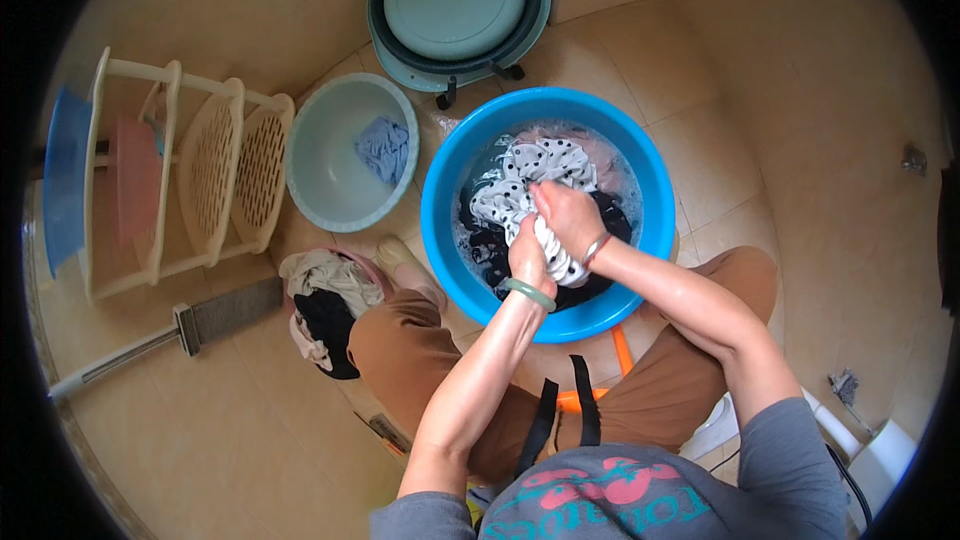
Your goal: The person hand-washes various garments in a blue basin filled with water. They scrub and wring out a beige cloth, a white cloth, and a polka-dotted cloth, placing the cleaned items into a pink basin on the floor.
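A white cloth with black dots (556, 160) is bunched up over a large blue basin (437, 230). My left hand (530, 258) is closed round its lower part, with a green bangle on the wrist. Just above and to the right, my right hand (570, 220) also grips the bunched cloth, a metal bracelet at its wrist. Part of the dotted cloth spreads into the soapy water. Dark clothing (490, 250) and a pinkish garment (595, 155) lie in the basin around it. The fingertips are partly hidden in the folds.
Left of the blue basin stands a pale green basin (335, 210) with a light blue cloth (384, 148) in it. Nearer me is a tub of clothes (335, 285). A cream rack (165, 180), a flat mop (235, 315) and folded basins (455, 0) stand by the walls.
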The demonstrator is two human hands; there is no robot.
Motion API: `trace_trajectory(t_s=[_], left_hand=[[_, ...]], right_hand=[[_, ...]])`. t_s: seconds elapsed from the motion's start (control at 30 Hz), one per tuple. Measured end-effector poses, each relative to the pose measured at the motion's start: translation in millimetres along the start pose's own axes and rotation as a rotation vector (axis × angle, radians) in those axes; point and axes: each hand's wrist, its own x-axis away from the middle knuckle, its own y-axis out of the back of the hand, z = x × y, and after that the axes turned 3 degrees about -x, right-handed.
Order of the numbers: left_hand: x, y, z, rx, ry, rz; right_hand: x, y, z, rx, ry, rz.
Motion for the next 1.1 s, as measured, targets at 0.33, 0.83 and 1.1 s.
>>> trace_trajectory(t_s=[0.33,0.83,1.1], left_hand=[[12.1,-13.8,-0.5,-0.028,-0.114,-0.010],[26.4,-14.8,-18.2,0.119,-0.053,0.192],[-3.1,38.7,-46.3,-0.768,-0.370,0.118]], right_hand=[[-6.1,8.3,-18.5,0.082,-0.083,-0.028],[-12.2,23.3,-45.2,0.186,-0.187,-0.007],[-33.2,71.3,-22.2,-0.153,-0.521,0.220]])
